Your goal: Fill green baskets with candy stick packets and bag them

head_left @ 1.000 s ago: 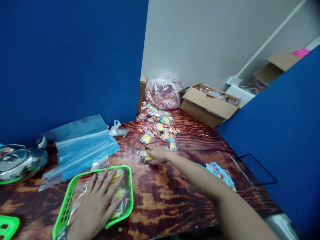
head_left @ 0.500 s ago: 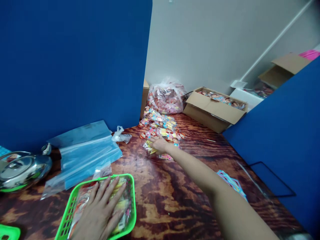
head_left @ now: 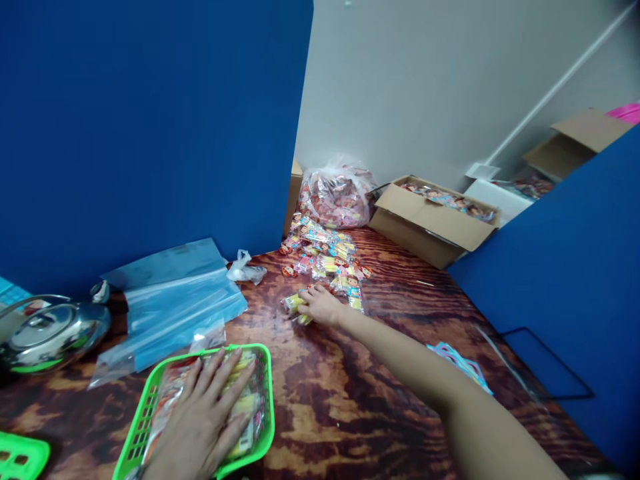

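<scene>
My left hand (head_left: 205,413) lies flat with its fingers spread, pressing on clear plastic packets (head_left: 247,407) inside a green basket (head_left: 271,413). Farther out, my right hand (head_left: 323,307) has its fingers curled over small clear packets with yellow contents (head_left: 294,305), low over the table. Its fingertips are partly hidden, so how many packets it holds cannot be told. Just beyond it spreads a loose pile of similar packets (head_left: 327,247) printed with cartoon figures.
Behind the pile stand a stuffed clear bag (head_left: 335,197) and an open cardboard box (head_left: 425,223). Blue plastic sheets (head_left: 185,303) and a shiny lidded metal pot (head_left: 55,333) lie left. Printed cards (head_left: 463,367) are at right. Blue panels (head_left: 150,133) flank the wooden table (head_left: 350,427).
My right hand has drawn slightly nearer, bringing the yellow packets away from the pile. My left hand stays on the basket's packets. The view has shifted a little.
</scene>
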A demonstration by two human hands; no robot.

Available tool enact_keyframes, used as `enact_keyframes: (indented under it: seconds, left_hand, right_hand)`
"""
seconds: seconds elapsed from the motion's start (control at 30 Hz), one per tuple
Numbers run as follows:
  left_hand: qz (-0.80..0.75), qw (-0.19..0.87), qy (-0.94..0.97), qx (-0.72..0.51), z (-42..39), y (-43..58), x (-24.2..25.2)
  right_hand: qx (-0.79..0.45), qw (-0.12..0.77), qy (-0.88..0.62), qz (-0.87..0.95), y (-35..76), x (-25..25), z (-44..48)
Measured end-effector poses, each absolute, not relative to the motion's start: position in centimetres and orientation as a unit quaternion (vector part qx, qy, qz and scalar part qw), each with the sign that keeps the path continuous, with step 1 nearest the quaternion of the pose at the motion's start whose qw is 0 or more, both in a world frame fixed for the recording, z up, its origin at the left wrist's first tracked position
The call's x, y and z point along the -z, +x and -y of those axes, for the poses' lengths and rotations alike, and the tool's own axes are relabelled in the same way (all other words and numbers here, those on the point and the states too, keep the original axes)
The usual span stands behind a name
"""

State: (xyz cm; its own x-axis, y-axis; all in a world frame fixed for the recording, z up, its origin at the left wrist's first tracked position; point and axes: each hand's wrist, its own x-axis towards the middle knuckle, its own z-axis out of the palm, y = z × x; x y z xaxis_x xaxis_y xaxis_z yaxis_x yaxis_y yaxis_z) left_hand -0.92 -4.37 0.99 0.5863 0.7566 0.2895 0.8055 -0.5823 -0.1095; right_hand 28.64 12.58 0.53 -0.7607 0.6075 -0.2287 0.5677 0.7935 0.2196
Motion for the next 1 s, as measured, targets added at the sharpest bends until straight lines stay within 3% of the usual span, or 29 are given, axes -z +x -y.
enact_keyframes:
  seconds: [0.17, 0.47, 0.8, 1.0]
  left_hand:
    - [0.454, 0.082, -0.881, 0.111, 4.6, -0.9, -0.9]
    - [0.454, 0.100, -0.880, 0.098, 4.7, -0.9, -0.8]
    - [0.454, 0.110, -0.880, 0.089, 4.6, -0.9, -0.9]
    - [0.446, 0.109, -0.883, 0.095, 4.6, -1.1, -0.4]
  right_hand:
    - [-0.094, 0.094, 0.300, -0.945, 29.3, -0.6, -8.4]
    - [0.028, 0.192, 0.393, -0.899, 28.4, -2.2, -12.9]
    - [0.037, 0.184, 0.357, -0.915, 26.0, -0.1, -16.1]
    - [0.030, 0.147, 0.424, -0.893, 29.1, -2.9, -15.3]
